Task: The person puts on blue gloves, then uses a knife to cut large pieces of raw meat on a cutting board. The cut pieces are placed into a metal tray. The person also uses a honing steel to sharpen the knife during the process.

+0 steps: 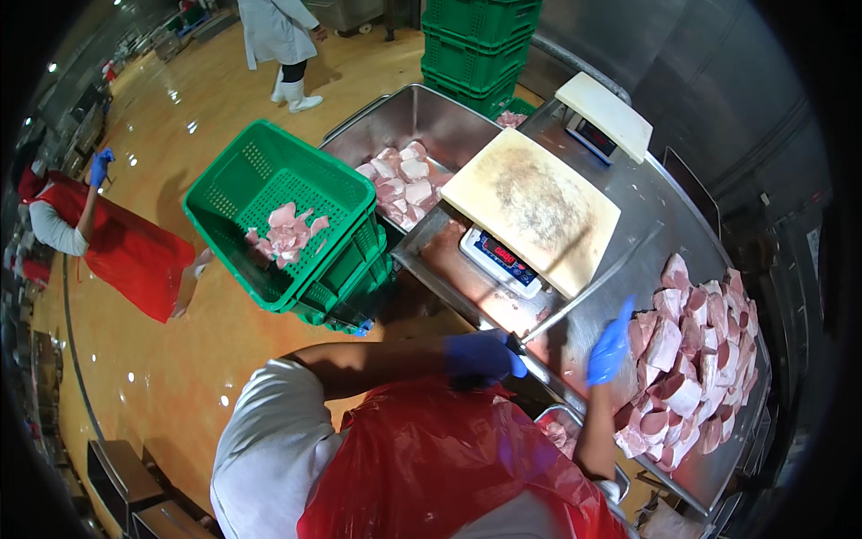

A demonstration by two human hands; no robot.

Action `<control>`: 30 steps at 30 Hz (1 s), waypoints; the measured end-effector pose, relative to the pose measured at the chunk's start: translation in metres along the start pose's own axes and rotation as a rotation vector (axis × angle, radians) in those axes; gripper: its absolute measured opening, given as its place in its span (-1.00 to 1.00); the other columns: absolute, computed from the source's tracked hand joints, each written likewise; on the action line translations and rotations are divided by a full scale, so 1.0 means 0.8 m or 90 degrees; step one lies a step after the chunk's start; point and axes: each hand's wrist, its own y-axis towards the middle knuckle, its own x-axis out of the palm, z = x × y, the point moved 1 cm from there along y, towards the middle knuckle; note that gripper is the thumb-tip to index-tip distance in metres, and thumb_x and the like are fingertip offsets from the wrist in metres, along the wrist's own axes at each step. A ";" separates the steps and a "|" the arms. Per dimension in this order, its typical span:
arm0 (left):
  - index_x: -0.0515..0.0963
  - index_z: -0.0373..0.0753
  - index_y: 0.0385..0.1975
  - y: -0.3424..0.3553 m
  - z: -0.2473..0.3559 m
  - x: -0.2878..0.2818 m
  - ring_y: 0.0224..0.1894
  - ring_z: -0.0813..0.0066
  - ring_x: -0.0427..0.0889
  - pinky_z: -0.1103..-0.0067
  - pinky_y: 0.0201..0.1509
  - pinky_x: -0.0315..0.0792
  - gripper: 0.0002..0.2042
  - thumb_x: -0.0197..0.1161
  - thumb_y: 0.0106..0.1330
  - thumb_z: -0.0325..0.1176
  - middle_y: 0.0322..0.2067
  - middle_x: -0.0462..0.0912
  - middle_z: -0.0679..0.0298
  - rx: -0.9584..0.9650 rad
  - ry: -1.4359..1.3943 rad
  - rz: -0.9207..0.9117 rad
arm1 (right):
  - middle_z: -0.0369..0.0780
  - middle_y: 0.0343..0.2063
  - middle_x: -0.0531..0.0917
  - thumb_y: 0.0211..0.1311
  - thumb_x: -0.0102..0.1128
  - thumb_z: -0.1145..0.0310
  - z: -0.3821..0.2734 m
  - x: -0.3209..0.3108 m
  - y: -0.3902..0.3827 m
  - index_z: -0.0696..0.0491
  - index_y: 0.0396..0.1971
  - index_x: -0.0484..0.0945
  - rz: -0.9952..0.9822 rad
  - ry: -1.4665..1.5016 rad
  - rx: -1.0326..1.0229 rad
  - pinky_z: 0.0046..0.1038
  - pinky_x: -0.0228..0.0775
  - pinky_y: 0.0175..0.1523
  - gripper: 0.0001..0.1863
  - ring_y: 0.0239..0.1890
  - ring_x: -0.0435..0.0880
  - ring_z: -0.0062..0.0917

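Note:
My left hand, in a blue glove, is closed in front of my red apron. A dark handle end shows at its fingers; a thin straight line runs from there across the steel table, and I cannot tell whether it is the tool's rod or blade or the table's rim. My right hand, also blue-gloved, is held over the table with its fingers stretched out, beside a large heap of pale pink meat pieces. Between and beyond my hands stands a digital scale with a stained white cutting board on top.
A second scale under a white board stands farther back. Left of the table are a steel tub with meat and green crates, the top one holding meat. More green crates are stacked behind. Two people stand on the wet floor.

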 end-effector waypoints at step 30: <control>0.59 -0.33 -0.51 0.016 -0.015 -0.102 -0.58 0.03 0.60 0.25 -0.47 0.43 -0.75 0.18 0.36 -0.30 -0.60 0.63 0.04 0.262 0.673 0.534 | -0.02 -0.49 0.60 0.55 -0.11 0.26 0.007 -0.129 0.041 0.15 -0.06 0.49 0.373 0.132 0.193 -0.22 0.44 -0.28 -0.72 -0.43 0.65 -0.25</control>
